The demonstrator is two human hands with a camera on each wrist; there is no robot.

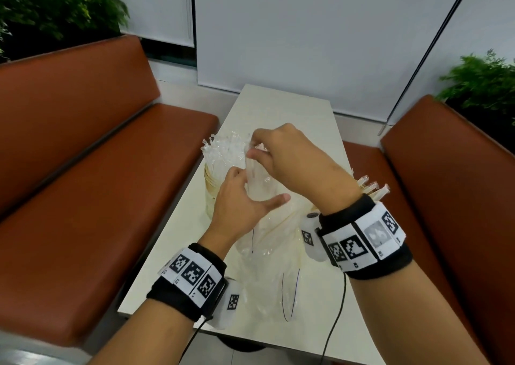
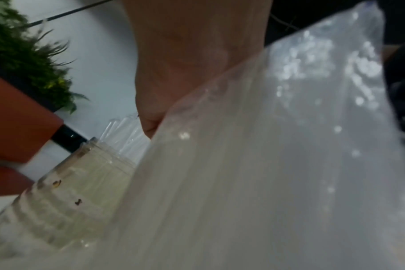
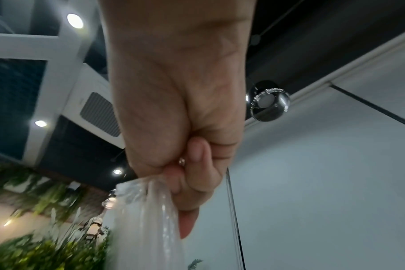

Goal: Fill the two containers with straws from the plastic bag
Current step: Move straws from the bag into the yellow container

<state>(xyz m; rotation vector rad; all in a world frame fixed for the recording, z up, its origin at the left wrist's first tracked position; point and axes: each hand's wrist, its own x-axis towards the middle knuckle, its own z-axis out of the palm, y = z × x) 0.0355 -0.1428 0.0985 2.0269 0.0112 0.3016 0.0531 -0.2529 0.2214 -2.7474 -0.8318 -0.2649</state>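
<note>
- My right hand (image 1: 289, 164) is curled tight round the gathered top of the plastic bag (image 1: 267, 242), with the bunched film between my thumb and fingers (image 3: 197, 182)
- My left hand (image 1: 239, 205) is lower on the bag, thumb spread out, palm against the film; I cannot tell whether its fingers grip it
- The bag stands on the table (image 1: 306, 113) between my wrists, with straws showing faintly inside
- Just left of it stands a clear container (image 1: 213, 194), packed with wrapped straws (image 1: 223, 148)
- More straw ends (image 1: 372, 187) poke out behind my right wrist; what holds them is hidden
</note>
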